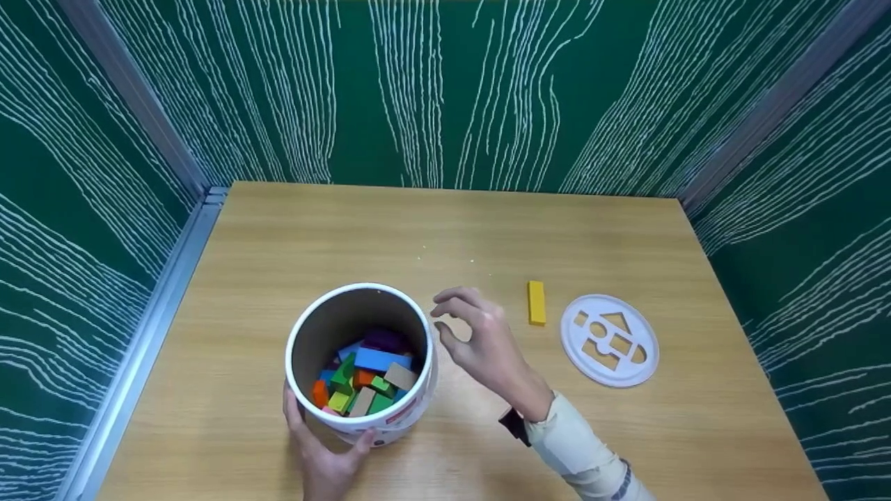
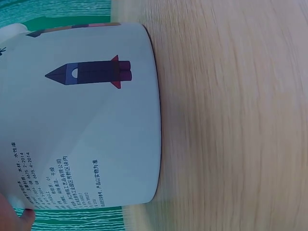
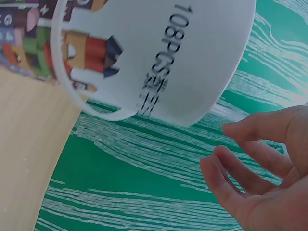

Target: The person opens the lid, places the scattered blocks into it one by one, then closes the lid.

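A white bucket [image 1: 400, 421] of colored blocks [image 1: 379, 360] stands on the table, its mouth tipped toward the head camera. My left hand [image 1: 327, 463] holds its near-left side, fingers along the left wall and thumb on the front. A rocket picture and small print on the bucket [image 2: 96, 125] fill much of the left wrist view. My right hand [image 1: 487, 344] hovers just right of the rim, fingers bent and apart from the thumb, holding nothing. In the right wrist view this hand [image 3: 260, 183] is close to the bucket [image 3: 139, 43] with a gap between them.
A yellow block [image 1: 537, 303] lies on the wooden table [image 1: 313, 223], right of the right hand. Beside it is a round white lid [image 1: 575, 344] with shaped cutouts. Tiny light specks dot the tabletop beyond the hand. Green walls with white lines surround the table's back and sides.
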A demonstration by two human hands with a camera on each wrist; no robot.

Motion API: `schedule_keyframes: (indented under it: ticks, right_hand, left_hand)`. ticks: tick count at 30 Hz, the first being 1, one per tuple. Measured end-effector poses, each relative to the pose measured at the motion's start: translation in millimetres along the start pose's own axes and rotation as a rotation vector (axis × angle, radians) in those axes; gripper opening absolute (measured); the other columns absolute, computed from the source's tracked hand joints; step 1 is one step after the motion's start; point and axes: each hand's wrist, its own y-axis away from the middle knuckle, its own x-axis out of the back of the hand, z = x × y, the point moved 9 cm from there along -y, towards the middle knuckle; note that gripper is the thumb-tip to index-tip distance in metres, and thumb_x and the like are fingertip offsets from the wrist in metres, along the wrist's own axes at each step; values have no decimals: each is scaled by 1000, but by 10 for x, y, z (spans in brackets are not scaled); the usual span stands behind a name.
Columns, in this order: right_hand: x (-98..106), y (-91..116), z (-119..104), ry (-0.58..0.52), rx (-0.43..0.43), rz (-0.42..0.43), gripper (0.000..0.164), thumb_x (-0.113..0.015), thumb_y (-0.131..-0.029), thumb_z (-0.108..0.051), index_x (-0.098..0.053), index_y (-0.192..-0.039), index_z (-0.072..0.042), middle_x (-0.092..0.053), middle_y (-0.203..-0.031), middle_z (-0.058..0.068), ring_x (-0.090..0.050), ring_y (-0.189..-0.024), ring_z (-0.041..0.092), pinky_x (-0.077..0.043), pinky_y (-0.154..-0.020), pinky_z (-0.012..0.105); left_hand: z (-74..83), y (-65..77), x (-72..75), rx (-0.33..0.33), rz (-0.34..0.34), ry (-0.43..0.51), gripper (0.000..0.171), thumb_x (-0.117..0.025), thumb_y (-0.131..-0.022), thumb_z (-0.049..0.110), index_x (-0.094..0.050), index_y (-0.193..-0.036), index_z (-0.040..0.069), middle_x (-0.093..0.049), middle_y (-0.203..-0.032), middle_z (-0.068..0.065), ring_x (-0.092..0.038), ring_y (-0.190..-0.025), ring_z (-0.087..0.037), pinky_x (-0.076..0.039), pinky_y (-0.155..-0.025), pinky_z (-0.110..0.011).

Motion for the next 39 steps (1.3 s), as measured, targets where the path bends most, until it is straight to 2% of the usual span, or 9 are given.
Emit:
schedule_keyframes:
  ticks: [10,17,19,27,35,39]
  right_hand:
    - [107,37,300,51,-66,57,15,-64,-72,-2,-64,-83,-12,-58,-96,-1,-53,-85,7,-51,-68,24]
    - [120,81,524,77,-118,84,18,-68,-69,-1,-64,-83,-11,-59,-92,-2,-52,-80,9,-47,-66,22]
    - [117,96,608,84,-140,88,18,-68,-68,0,-64,-83,-10,-59,-91,-2,-51,-79,10,-48,-65,22]
    - [98,194,973,119,-208,120,19,-68,-67,0,-64,-82,-11,-58,-90,0,-54,-84,15,-50,-64,28]
    - [81,320,1330,155,-279,153,20,-68,-63,4,-65,-80,-8,-59,-86,1,-53,-83,19,-48,-64,31]
    - [80,381,1481,181,-331,157,20,-68,-63,4,-65,-80,-6,-60,-86,2,-53,-83,20,-46,-66,31]
  left_hand:
    - [27,1,0,12,-2,-4,117,-83,-52,15,-8,-141,20,-10,-146,3,-17,-129,-17,-17,-107,-28]
    - [354,2,62,-172,28,40,113,-82,-48,8,-12,-137,-1,-16,-143,-15,-23,-123,-35,-19,-106,-28]
    - [399,-3,67,-180,29,35,113,-81,-48,8,-12,-137,-1,-16,-143,-16,-23,-123,-34,-19,-106,-25]
    - [385,-18,58,-128,20,25,113,-81,-50,9,-11,-138,2,-15,-144,-11,-21,-126,-23,-18,-105,-22]
    - [343,-21,48,-57,11,8,114,-81,-51,10,-10,-140,7,-14,-145,-9,-19,-128,-17,-18,-107,-27]
    - [333,-17,44,-43,7,6,113,-81,-52,11,-9,-140,8,-13,-145,-6,-19,-128,-19,-18,-107,-29]
